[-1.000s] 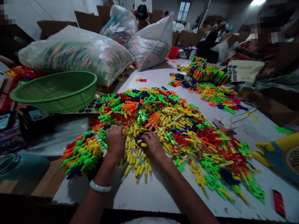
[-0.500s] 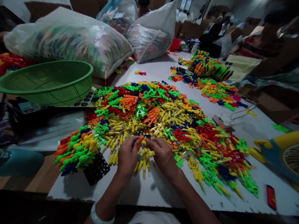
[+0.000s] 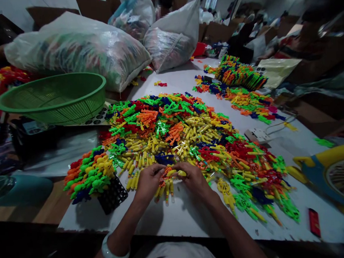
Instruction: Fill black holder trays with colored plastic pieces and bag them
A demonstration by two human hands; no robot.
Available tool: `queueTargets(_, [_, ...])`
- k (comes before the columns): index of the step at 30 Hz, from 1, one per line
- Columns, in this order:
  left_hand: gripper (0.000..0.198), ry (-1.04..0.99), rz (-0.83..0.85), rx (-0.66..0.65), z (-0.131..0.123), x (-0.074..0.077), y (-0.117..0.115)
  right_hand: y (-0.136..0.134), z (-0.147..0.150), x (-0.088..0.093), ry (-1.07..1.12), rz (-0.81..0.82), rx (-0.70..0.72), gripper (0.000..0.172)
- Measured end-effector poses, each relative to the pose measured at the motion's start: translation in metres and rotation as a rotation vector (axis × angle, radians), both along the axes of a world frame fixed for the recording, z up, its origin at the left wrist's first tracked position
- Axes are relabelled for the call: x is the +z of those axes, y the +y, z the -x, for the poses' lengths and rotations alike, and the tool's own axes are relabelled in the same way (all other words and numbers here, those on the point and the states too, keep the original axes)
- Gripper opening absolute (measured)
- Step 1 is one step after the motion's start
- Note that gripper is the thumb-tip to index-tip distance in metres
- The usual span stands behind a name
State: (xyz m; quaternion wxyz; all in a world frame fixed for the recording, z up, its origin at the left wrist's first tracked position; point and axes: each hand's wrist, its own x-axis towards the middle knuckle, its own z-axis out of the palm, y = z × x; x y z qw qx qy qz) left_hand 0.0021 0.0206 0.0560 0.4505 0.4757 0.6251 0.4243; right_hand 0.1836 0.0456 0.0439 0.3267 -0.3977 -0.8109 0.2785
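My left hand [image 3: 148,182] is closed, thumb and fingers pinched at a small orange plastic piece [image 3: 166,171]. Opposite it, my right hand [image 3: 194,178] pinches a short yellow plastic piece [image 3: 180,173]. The fingertips partly hide both pieces, so I cannot tell whether they are joined. Just beyond the hands spreads a heap of plastic pieces [image 3: 159,122] in green, orange, red, blue and yellow. Yellow tubes with clear tips [image 3: 169,190] lie under and between the hands. To the left, stacked coloured figures [image 3: 94,170] rest on a black perforated holder [image 3: 113,194].
A green basket [image 3: 52,98] stands back left, before stuffed clear bags [image 3: 78,49]. At right are a power strip [image 3: 257,136], a yellow-and-blue fan [image 3: 334,176] and a red lighter-like object [image 3: 314,222]. A teal container [image 3: 23,190] sits at left. More pieces [image 3: 239,75] lie back right.
Both hands have come slightly nearer to me and lower. The yellow piece now shows in my right fingers. A dark blue piece shows on the heap just beyond the hands.
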Motion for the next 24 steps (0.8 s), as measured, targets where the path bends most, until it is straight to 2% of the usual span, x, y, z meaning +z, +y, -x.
queueTargets(4, [0.017, -0.031, 0.032, 0.001, -0.007, -0.005, -0.002, -0.006, -0.007, -0.003, -0.005, -0.007, 0.012, 0.023])
queueTargets(9, [0.017, -0.083, 0.042, -0.122, -0.008, 0.008, -0.004, -0.008, -0.021, 0.004, 0.027, 0.271, 0.071, 0.022])
queueTargets(11, [0.016, -0.057, 0.016, -0.168, -0.011, 0.011, -0.003, -0.009, -0.029, 0.009, 0.029, 0.297, 0.056, 0.023])
queueTargets(14, [0.016, 0.015, -0.042, -0.171, -0.018, 0.01, -0.002, -0.011, -0.036, 0.018, 0.008, 0.158, 0.021, 0.021])
queueTargets(18, [0.017, 0.076, -0.118, -0.086, -0.023, 0.003, -0.002, -0.017, -0.031, 0.024, -0.117, -0.114, -0.006, 0.031])
queueTargets(21, [0.018, 0.101, -0.145, -0.049, -0.023, 0.0, -0.004, -0.022, -0.022, 0.024, -0.196, -0.269, -0.058, 0.025])
queueTargets(24, [0.019, 0.129, -0.148, -0.022, -0.022, 0.001, -0.006, -0.025, -0.015, 0.024, -0.238, -0.354, -0.109, 0.02])
